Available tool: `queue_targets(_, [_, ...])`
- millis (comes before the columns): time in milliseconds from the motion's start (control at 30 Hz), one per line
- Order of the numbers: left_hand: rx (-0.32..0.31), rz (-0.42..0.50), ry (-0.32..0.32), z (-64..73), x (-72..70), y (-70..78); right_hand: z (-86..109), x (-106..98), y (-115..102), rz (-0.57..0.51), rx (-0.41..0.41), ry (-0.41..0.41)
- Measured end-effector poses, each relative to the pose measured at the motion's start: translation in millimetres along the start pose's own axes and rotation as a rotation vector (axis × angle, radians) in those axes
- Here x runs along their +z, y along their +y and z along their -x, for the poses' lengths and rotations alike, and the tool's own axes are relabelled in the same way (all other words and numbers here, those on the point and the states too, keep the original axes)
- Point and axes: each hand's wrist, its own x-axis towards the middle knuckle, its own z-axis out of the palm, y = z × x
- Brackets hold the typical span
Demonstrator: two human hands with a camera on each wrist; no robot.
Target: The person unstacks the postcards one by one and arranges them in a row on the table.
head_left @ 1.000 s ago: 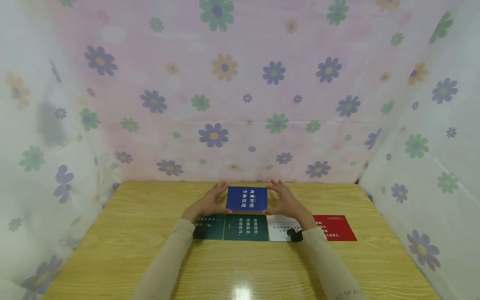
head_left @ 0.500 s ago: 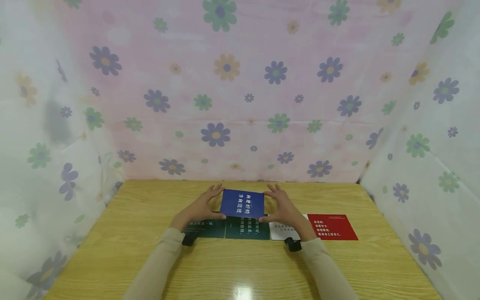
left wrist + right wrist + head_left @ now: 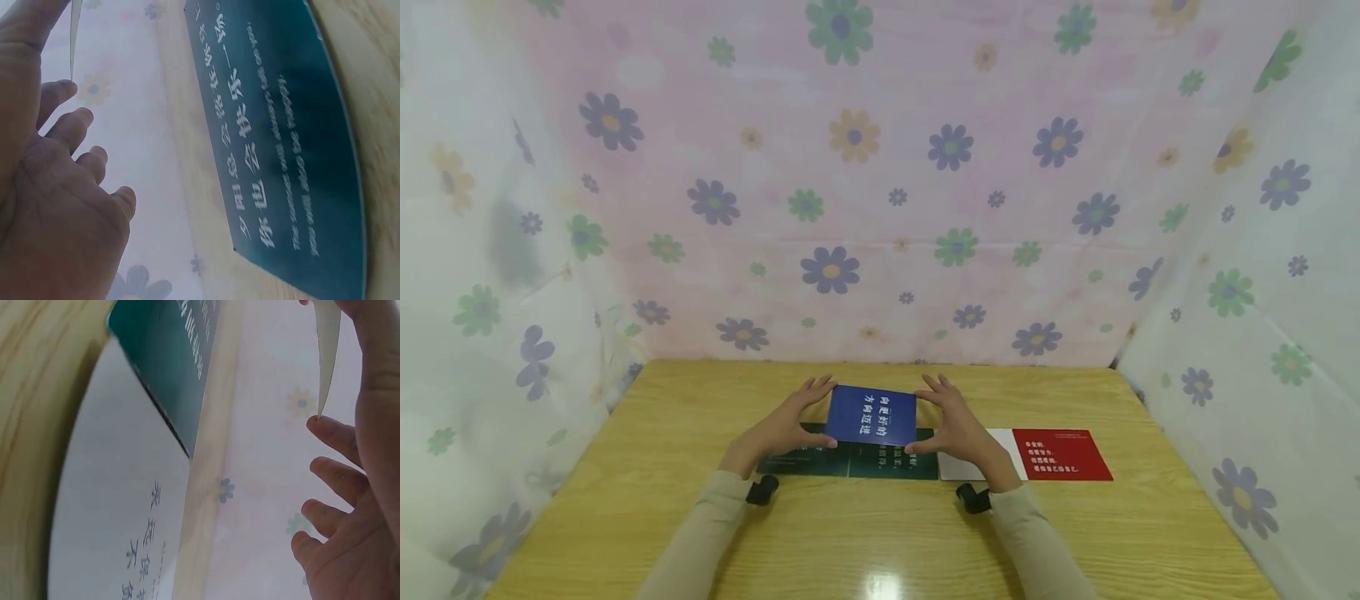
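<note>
A blue card (image 3: 872,408) with white Chinese characters is held up over the row of cards, tilted slightly. My left hand (image 3: 778,429) pinches its left side between thumb and index finger, and my right hand (image 3: 961,429) pinches the right side likewise. Both wrist views show the card's thin pale edge (image 3: 74,37) at the fingertips, with the remaining fingers spread. Beneath lie a dark green card (image 3: 281,156) near the left hand and a second green card (image 3: 891,470), partly covered by the blue one. A white card (image 3: 112,487) lies under the right hand.
A red card (image 3: 1067,454) ends the row at the right, flat on the wooden table (image 3: 880,533). Flower-printed curtain (image 3: 880,217) rises right behind the table's far edge and along both sides. Black straps (image 3: 974,497) sit at the wrists.
Both hands have carried the blue card left and toward the person, from behind the row to partly over the green cards. More of the red card now shows.
</note>
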Motion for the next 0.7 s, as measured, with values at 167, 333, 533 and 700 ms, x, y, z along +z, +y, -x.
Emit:
queue_targets(167, [0.015,0.014,0.008,7.2,-3.5,-5.3,-0.8,4.8,-7.8,-0.008,0.003,-0.007])
queue_targets(333, [0.025,-0.008,0.024,15.1,-6.9,-10.2,-2.5,11.6,-12.8,-0.024,0.007,-0.018])
queue_targets(533, [0.027,-0.040,0.039,25.5,-8.7,-15.8,-4.9,20.2,-17.2,-0.013,-0.022,-0.020])
queue_targets(700, [0.030,-0.044,0.054,35.6,-10.2,-19.3,-8.3,27.6,-23.8,0.019,-0.040,-0.021])
